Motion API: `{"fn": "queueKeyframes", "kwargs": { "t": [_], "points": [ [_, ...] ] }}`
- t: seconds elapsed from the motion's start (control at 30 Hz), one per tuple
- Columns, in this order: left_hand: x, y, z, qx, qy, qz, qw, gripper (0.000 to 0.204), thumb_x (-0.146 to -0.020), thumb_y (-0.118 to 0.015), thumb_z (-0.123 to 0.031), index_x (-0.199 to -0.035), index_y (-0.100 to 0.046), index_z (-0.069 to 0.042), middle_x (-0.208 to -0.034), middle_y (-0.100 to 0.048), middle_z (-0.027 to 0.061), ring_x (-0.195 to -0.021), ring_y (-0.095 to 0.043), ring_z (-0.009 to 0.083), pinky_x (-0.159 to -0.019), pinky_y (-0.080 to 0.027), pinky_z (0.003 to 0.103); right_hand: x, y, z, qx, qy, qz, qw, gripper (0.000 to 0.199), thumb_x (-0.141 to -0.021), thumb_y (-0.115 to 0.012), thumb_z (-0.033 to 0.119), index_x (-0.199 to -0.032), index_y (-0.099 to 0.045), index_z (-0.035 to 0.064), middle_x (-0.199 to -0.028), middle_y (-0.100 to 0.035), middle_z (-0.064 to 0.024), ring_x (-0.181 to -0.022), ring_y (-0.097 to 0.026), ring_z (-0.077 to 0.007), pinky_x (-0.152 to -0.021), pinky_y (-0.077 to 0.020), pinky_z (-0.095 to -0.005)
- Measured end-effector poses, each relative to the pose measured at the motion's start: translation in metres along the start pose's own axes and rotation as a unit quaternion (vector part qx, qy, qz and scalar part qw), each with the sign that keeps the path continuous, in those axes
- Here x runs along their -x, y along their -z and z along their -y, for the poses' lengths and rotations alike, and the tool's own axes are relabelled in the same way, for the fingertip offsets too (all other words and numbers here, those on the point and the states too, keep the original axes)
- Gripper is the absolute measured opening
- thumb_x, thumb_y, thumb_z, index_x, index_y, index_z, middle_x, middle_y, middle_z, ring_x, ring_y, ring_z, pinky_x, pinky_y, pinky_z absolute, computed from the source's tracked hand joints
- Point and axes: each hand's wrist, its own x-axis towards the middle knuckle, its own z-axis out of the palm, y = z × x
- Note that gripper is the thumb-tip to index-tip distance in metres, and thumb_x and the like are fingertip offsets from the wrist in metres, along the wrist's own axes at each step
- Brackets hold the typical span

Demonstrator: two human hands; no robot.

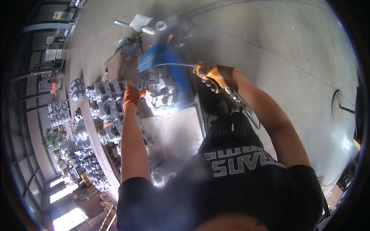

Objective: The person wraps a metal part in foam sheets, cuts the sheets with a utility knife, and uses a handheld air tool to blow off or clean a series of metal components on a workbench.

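Observation:
My left hand point(132, 96), in an orange glove, is at the left edge of a silvery metal casting point(163, 90), with the fingers and thumb closed on its edge. That casting lies over a blue bin point(158, 54), in front of me. In my right hand point(216, 76), also in an orange and dark glove, is an air blow gun point(232, 94). Its long thin nozzle points left, its curved tip above the blue bin near the casting. A hose runs from its fitting down beside my right forearm. The glove hides most of the gun's body.
More metal castings point(110, 109) stand in rows left of my left arm, with further stacks point(58, 112) beyond. A pale flat panel point(173, 125) lies nearer me. Past the bin are a chair point(128, 46) and a tape roll point(161, 25). A round base point(337, 106) stands far right.

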Motion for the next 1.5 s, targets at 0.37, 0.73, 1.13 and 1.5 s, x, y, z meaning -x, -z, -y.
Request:
{"fn": "queueKeyframes", "kwargs": {
  "t": [0.37, 0.73, 1.13, 1.5],
  "points": [
    [0.002, 0.004, -0.007, 0.001, 0.043, 0.028, 0.999, 0.108, -0.056, -0.082, -0.053, -0.142, -0.034, -0.009, -0.138, -0.043, 0.0234, -0.125, -0.046, 0.0395, -0.099, -0.044, 0.046, -0.043, 0.018, -0.016, -0.055, -0.045, 0.054, 0.996, 0.023, -0.093, -0.052, 0.036, -0.087, -0.053, 0.0134, -0.065, -0.05, 0.0018, -0.053, -0.05, -0.0119, -0.051, -0.0417, -0.0277],
    [0.007, 0.002, -0.005, 0.012, 0.022, 0.002, 1.0, 0.1, -0.055, -0.084, -0.044, -0.133, -0.037, -0.003, -0.133, -0.046, 0.0275, -0.118, -0.052, 0.0409, -0.094, -0.048, 0.044, -0.055, -0.014, -0.014, -0.037, 0.027, 0.088, 0.995, 0.021, -0.085, -0.057, 0.032, -0.097, -0.053, 0.0147, -0.066, -0.047, 0.0012, -0.049, -0.048, -0.0101, -0.042, -0.0398, -0.0271],
    [-0.019, -0.016, 0.015, 0.005, 0.033, 0.042, 0.999, 0.109, -0.053, -0.082, -0.054, -0.142, -0.034, -0.011, -0.139, -0.042, 0.023, -0.126, -0.044, 0.0399, -0.099, -0.044, 0.047, -0.064, -0.004, -0.028, -0.067, -0.01, 0.086, 0.994, 0.024, -0.089, -0.058, 0.033, -0.102, -0.054, 0.0128, -0.075, -0.05, 0.0013, -0.066, -0.054, -0.0098, -0.05, -0.0433, -0.0266],
    [0.0, 0.008, -0.01, -0.02, 0.065, 0.054, 0.996, 0.113, -0.054, -0.081, -0.057, -0.145, -0.03, -0.011, -0.143, -0.038, 0.0225, -0.13, -0.04, 0.0391, -0.103, -0.04, 0.047, -0.023, -0.009, -0.043, -0.04, 0.028, 0.05, 0.998, 0.024, -0.093, -0.056, 0.031, -0.095, -0.056, 0.0079, -0.07, -0.056, -0.0035, -0.052, -0.056, -0.0141, -0.044, -0.0459, -0.0281]
  ]
}}
